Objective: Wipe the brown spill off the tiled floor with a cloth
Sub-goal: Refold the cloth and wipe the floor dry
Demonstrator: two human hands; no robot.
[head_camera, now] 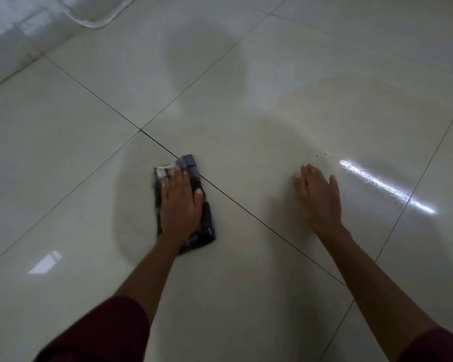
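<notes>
grip: left hand (180, 202) flat, fingers straight, pressing the cloth (194, 205) onto the floor (63, 152) across a tile seam | right hand (318, 197) wide, nothing held | brownish specks (321, 154) just beyond it

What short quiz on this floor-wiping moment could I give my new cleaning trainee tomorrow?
1. True or false: the left hand presses flat on the dark cloth.
2. What does the right hand rest on? A) a bucket B) the bare floor C) the cloth
3. Fill in: small brown specks lie just beyond the ___ hand.

Key: 1 true; 2 B; 3 right.
</notes>
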